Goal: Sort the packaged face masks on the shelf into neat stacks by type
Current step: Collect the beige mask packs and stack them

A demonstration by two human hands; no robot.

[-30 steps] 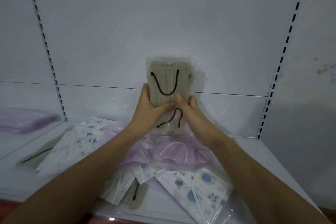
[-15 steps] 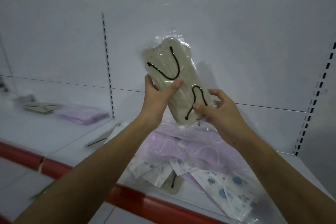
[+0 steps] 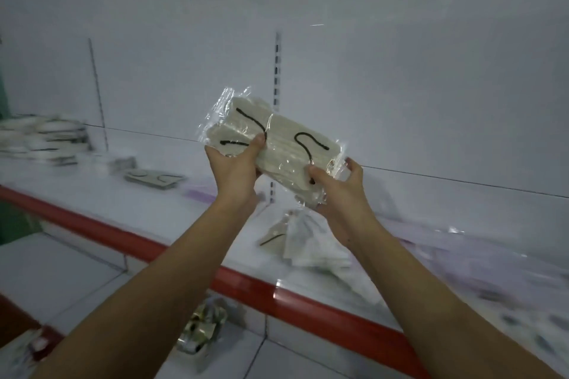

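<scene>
I hold a clear-wrapped pack of beige masks with black ear loops [image 3: 278,144] in the air above the shelf, tilted almost flat. My left hand [image 3: 235,168] grips its left end, thumb on top. My right hand [image 3: 337,191] grips its lower right end from beneath, thumb pressed on the wrap. A small stack of the same beige masks [image 3: 154,178] lies on the white shelf [image 3: 101,194] to the left. Further left sits a taller blurred stack of packs [image 3: 43,138]. Under my right wrist lies a loose heap of mixed packs [image 3: 301,240].
A red strip [image 3: 138,243] edges the shelf front. Purple packs [image 3: 480,258] and printed ones spread over the right part of the shelf, blurred. On the tiled floor below lies a crumpled wrapper [image 3: 200,329]. A slotted upright [image 3: 277,71] runs up the white back panel.
The view has swung left and the heap now sits to the right. The beige pack has turned from upright to nearly flat, still held in both hands, and moved left toward the sorted stacks.
</scene>
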